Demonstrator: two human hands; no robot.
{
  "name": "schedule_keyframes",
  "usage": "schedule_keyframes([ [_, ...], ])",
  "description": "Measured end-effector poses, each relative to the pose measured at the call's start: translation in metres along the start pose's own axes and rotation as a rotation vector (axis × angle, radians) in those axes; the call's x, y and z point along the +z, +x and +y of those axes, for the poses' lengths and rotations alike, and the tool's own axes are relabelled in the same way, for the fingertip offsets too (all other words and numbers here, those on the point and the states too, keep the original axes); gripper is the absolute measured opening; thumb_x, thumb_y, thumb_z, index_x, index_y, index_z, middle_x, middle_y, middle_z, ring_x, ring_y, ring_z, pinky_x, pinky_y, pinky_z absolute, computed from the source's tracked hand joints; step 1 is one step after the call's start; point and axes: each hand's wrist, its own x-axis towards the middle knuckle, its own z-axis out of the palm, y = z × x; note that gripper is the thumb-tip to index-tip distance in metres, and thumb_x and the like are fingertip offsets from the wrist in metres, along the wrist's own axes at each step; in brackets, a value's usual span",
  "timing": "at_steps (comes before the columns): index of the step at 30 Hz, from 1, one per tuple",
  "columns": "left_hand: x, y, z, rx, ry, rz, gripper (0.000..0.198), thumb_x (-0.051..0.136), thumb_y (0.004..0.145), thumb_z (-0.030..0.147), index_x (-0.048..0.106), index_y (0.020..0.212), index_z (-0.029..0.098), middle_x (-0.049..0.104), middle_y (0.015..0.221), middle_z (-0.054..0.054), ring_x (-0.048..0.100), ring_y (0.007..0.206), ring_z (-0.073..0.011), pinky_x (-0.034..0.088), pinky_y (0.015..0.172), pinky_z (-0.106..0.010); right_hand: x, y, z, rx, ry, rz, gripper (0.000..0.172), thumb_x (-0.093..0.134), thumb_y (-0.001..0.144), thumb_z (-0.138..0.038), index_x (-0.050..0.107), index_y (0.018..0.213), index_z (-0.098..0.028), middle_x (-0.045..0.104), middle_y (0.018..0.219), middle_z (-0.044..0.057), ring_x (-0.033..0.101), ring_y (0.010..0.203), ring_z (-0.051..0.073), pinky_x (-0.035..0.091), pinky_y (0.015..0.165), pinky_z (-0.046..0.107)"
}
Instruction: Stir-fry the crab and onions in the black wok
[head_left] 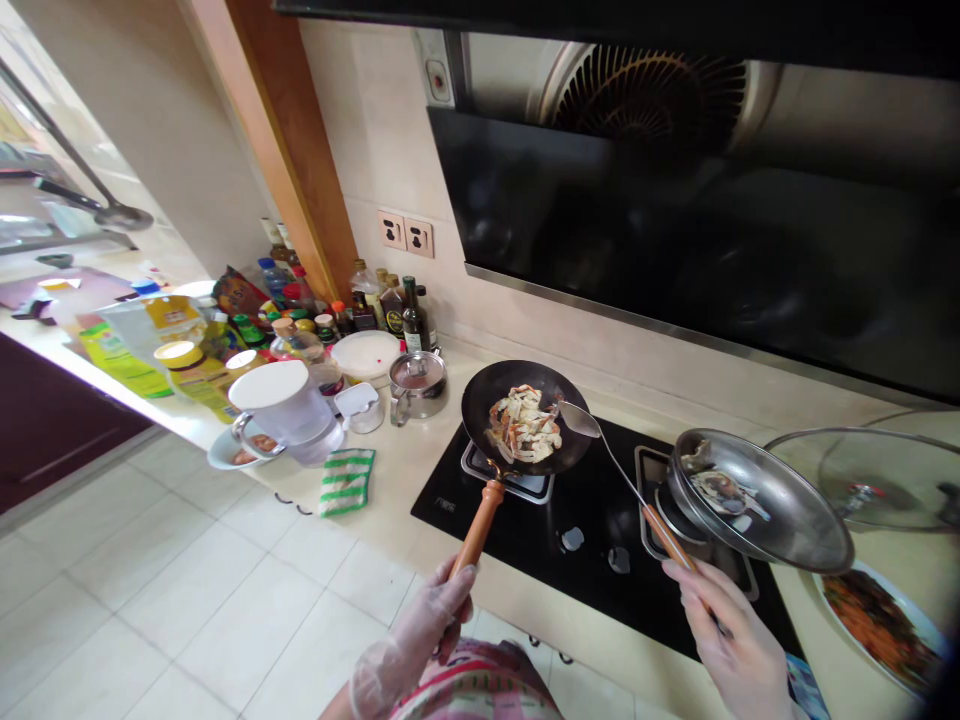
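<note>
Left grip is folded round the wooden handle, surely the spot to hold; just beyond sits the wok, probably heavy, its crab pieces likely brittle; right grip wraps the spatula, presumably light, stiff, its blade in the wok.

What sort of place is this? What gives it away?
A kitchen, probably a home one: a wok of food over a built-in stove, what looks like a range hood above, and assorted bottles crowding the counter.
</note>
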Motion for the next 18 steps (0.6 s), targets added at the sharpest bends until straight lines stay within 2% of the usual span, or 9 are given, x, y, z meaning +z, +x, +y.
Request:
schedule_keyframes([
  [5,0.008,-0.011,0.004,0.006,-0.005,-0.01,0.076,0.055,0.068,0.079,0.046,0.113,0.018,0.051,0.056,0.01,0.031,0.029,-0.0029,0.011,0.034,-0.021,-0.001,-0.052,0.037,0.038,-0.073,-0.123,0.03,0.056,0.091,-0.024,0.068,0.118,-0.028,0.073,0.113,0.003,0.073,0.096,0.019,0.061,0.083,0.026],
  [9,0.01,-0.016,0.007,-0.012,-0.007,-0.006,0.078,0.056,0.067,0.079,0.046,0.114,0.017,0.051,0.056,0.01,0.031,0.03,-0.0028,0.011,0.034,-0.021,0.005,-0.086,0.065,0.064,-0.131,-0.138,0.027,0.053,0.092,-0.03,0.072,0.112,-0.029,0.074,0.111,0.002,0.073,0.096,0.021,0.062,0.082,0.026],
  [13,0.004,-0.017,0.012,0.015,-0.009,0.0,0.07,0.056,0.072,0.074,0.049,0.112,0.016,0.052,0.058,0.009,0.029,0.032,-0.0021,0.012,0.036,-0.021,0.017,-0.107,0.094,0.117,-0.204,-0.097,0.024,0.051,0.093,-0.037,0.073,0.101,-0.029,0.074,0.112,0.005,0.072,0.099,0.023,0.061,0.086,0.035],
  [18,-0.006,-0.015,0.012,0.037,-0.005,-0.011,0.061,0.055,0.078,0.068,0.053,0.108,0.015,0.051,0.059,0.007,0.029,0.035,-0.0024,0.013,0.039,-0.022,0.045,-0.119,0.134,0.164,-0.257,-0.094,0.041,0.039,0.097,-0.047,0.07,0.081,-0.026,0.076,0.099,0.009,0.074,0.087,0.025,0.063,0.075,0.041],
])
